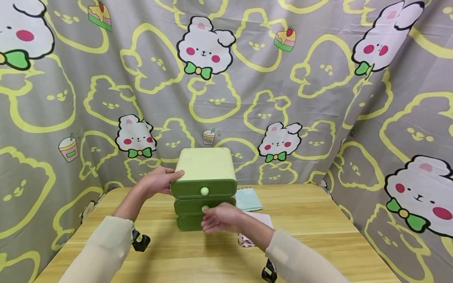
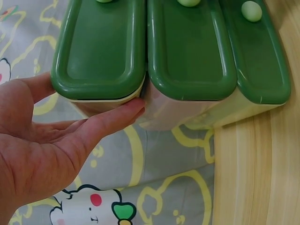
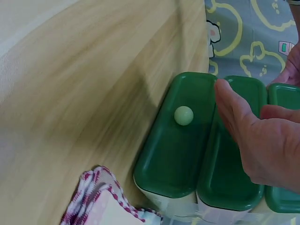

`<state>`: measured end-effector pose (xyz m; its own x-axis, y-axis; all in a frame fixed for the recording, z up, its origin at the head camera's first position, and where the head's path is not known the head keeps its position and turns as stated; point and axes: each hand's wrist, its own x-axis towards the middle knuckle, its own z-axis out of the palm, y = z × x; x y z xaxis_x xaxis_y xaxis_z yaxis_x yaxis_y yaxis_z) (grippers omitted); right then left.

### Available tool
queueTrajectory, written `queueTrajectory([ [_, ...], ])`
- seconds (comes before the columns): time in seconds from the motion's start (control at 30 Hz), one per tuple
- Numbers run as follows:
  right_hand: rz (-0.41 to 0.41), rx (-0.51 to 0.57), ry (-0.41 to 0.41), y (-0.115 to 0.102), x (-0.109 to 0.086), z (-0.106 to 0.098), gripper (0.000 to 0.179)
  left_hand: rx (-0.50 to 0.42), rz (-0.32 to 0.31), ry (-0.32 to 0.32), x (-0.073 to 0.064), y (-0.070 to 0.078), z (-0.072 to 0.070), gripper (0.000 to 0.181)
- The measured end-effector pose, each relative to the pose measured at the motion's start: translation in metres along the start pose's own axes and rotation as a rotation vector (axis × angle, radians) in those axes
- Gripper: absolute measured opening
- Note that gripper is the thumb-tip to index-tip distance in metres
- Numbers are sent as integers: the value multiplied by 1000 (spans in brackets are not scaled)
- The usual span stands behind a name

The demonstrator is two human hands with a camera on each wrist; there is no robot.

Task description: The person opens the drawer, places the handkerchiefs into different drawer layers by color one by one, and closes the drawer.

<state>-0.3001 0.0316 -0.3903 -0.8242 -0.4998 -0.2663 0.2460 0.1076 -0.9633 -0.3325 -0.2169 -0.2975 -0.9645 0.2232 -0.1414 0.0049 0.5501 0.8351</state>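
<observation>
Wooden table (image 1: 301, 243), bearing a green drawer unit (image 1: 207, 163) with a pale top; before the unit's front, the right hand (image 1: 223, 218) has thumb and forefinger at the pale knob (image 1: 205, 207) of the middle drawer (image 1: 188, 206), though whether they pinch it cannot be told; just right of the unit lies a folded white cloth (image 3: 119, 208) with a checked edge; the left hand (image 1: 161, 181) grips the unit's upper left corner, thumb on top; farther back on the unit's right is a pale blue cloth (image 1: 249, 199); behind the unit hangs a rabbit-patterned curtain (image 1: 269, 94). For working the knob well, a firm left-hand brace and a straight, level pull would probably prevent sliding or tipping; the unit's three green fronts hide whatever is inside.
</observation>
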Motion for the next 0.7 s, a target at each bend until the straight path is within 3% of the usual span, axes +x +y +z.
queueTrajectory([
  [0.23,-6,80,77,5,8,3,37,0,1,-3,0,0,0,65],
  [0.7,-58,203,138,14,20,6,37,0,10,-7,3,-1,0,64],
])
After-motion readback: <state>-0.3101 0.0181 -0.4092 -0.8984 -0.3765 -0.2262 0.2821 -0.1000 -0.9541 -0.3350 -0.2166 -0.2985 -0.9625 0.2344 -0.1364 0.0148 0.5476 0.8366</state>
